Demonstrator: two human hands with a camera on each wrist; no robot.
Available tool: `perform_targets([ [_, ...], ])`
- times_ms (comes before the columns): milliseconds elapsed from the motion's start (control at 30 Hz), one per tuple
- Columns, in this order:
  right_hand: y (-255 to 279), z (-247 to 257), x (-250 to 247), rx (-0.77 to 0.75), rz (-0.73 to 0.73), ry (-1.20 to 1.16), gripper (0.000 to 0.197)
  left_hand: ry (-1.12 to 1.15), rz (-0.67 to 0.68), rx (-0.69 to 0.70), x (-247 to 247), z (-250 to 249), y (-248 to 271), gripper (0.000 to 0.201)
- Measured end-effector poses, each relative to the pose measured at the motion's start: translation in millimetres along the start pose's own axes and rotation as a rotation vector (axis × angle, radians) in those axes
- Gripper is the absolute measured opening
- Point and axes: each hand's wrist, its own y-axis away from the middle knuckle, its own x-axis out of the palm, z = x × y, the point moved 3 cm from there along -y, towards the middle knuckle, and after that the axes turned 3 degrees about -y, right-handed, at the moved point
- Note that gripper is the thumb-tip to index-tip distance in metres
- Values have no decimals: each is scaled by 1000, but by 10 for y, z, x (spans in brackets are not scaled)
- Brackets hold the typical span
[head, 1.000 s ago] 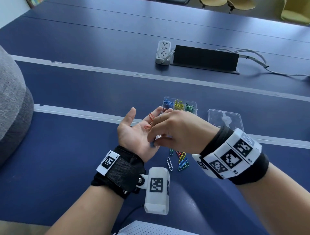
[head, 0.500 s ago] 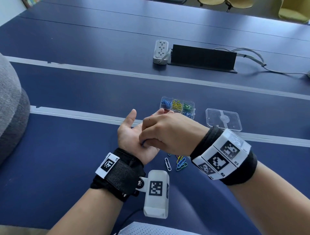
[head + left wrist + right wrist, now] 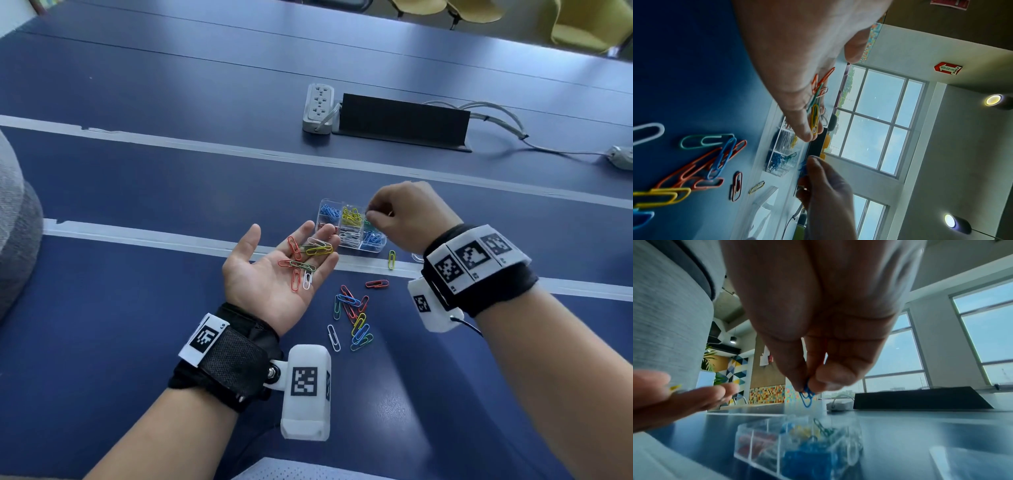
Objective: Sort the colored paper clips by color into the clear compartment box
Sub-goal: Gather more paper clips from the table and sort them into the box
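Right hand (image 3: pixel 407 216) pinched a blue paper clip (image 3: pixel 807 395) over the compartment box (image 3: pixel 375 247); left hand (image 3: pixel 274 274) lay flat, palm up, cradling mixed clips (image 3: pixel 305 257).

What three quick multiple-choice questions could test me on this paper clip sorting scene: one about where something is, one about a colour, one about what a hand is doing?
1. Where is the clear box?
A. On the table just beyond the left hand's fingertips
B. On the person's lap
C. On top of the power strip

2. What colour is the paper clip pinched by the right hand?
A. Red
B. Blue
C. White

3. How is the left hand held?
A. Clenched in a fist
B. Flat, palm down on the table
C. Open, palm up, with clips lying on it

Answers:
1 A, the head view shows the box on the table past the fingertips.
2 B, the right wrist view shows a blue clip between thumb and finger above the box.
3 C, red, green, yellow and white clips lie on the upturned palm.
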Motion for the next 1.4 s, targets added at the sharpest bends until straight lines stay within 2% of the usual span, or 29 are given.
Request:
perform_targets([
  [233,15,-15,161,35,110,87,12,-3,5,1,-13,-18,15,69],
  [400,2,-40,134,52,84,85,15,-19,-3,4,-6,-21,11,68],
  [600,38,-39,175,51,116,143,29,-20,-4,2,0,-12,17,68],
  [767,54,-27,159,34,134,163,29,-29,-9,4,10,-12,25,69],
  [833,69,4,136,-5,81,110,27,-34,-12,3,20,-9,27,69],
  [933,155,190,95,-180,-38,-77,17,-38,-25,3,29,0,32,70],
  [1033,273,407,123,-367,7,-165,11,-34,-29,4,43,15,37,70],
  [1167,264,466,221,-368,102,-90,16,6,-16,8,79,29,46,70],
  [1400,257,463,247,-403,57,-114,12,13,1,12,96,9,69,72],
])
